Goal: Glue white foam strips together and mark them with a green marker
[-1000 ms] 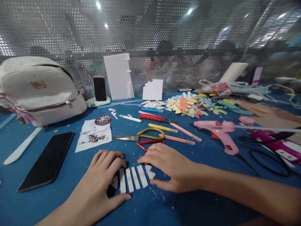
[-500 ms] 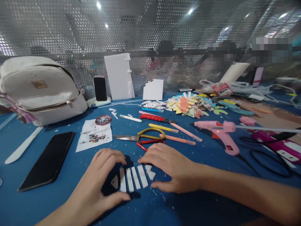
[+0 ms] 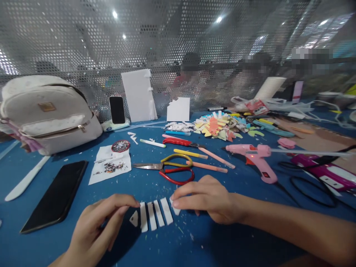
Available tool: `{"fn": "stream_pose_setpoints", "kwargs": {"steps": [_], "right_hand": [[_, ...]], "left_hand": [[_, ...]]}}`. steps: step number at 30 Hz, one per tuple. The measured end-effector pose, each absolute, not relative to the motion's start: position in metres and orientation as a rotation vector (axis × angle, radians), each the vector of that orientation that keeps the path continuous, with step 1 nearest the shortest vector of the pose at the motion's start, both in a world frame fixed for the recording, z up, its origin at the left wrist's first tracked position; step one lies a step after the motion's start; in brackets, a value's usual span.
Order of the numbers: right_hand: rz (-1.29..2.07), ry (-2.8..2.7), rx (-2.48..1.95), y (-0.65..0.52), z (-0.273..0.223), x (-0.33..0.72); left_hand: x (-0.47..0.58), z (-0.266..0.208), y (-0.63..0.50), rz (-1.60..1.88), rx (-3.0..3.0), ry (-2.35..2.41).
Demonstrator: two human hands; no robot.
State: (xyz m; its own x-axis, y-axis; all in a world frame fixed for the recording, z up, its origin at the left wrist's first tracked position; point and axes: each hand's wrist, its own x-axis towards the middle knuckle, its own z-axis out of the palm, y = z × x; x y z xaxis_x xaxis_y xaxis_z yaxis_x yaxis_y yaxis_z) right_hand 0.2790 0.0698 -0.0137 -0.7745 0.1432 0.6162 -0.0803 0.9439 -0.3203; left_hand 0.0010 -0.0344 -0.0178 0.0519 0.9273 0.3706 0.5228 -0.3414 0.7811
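Several white strips (image 3: 167, 211) lie side by side on the blue tabletop in a fish-skeleton layout. At their left end is a small white triangular piece with a hole (image 3: 134, 219). My left hand (image 3: 101, 222) is at the left end, its index finger stretched to the top of the first strip (image 3: 144, 217) and nothing visibly held. At the right end, my right hand (image 3: 204, 200) has thumb and index finger closed on a white tail-shaped piece (image 3: 176, 211), partly hidden by the fingers. Scissors (image 3: 167, 167) with yellow and red handles lie just beyond.
A pink glue gun (image 3: 254, 152) lies to the right, its cable trailing. Markers (image 3: 191, 153), a red-handled cutter (image 3: 178, 141) and a pile of paper scraps (image 3: 217, 125) lie further back. At left are a black phone (image 3: 55, 196), a white knife (image 3: 27, 178) and a backpack (image 3: 50, 115).
My left hand has drawn back and its spread fingers have come closer together at the first strip. My right thumb and index finger have closed on the tail-shaped piece.
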Motion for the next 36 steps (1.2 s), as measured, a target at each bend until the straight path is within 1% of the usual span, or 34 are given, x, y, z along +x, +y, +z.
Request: {"fn": "stream_pose_setpoints", "kwargs": {"steps": [3,5,7,10,17,21,29,36], "right_hand": [[0.379,-2.405,0.000,0.069,-0.014,0.277],[0.355,-2.408,0.004,0.068,-0.014,0.276],[0.338,-2.411,-0.006,0.066,-0.014,0.276],[0.324,-2.386,-0.003,0.064,-0.013,0.276],[0.188,-2.420,0.011,0.068,-0.014,0.278],[0.111,-2.465,-0.032,0.067,-0.014,0.283],[0.103,-2.485,-0.004,0.064,-0.014,0.284],[0.102,-2.507,-0.007,0.063,-0.013,0.284]], "left_hand": [[-0.005,-0.018,-0.032,1.158,2.062,1.476],[-0.008,-0.017,-0.025,1.042,2.248,1.446],[-0.010,-0.013,-0.010,0.848,2.461,1.321],[-0.007,-0.007,0.027,0.759,2.551,1.245],[0.001,-0.002,0.139,0.599,2.809,1.449],[0.009,-0.008,0.176,0.472,2.929,1.471],[0.015,-0.015,0.189,0.349,3.004,1.565],[0.017,-0.017,0.184,0.225,3.108,1.429]]}}
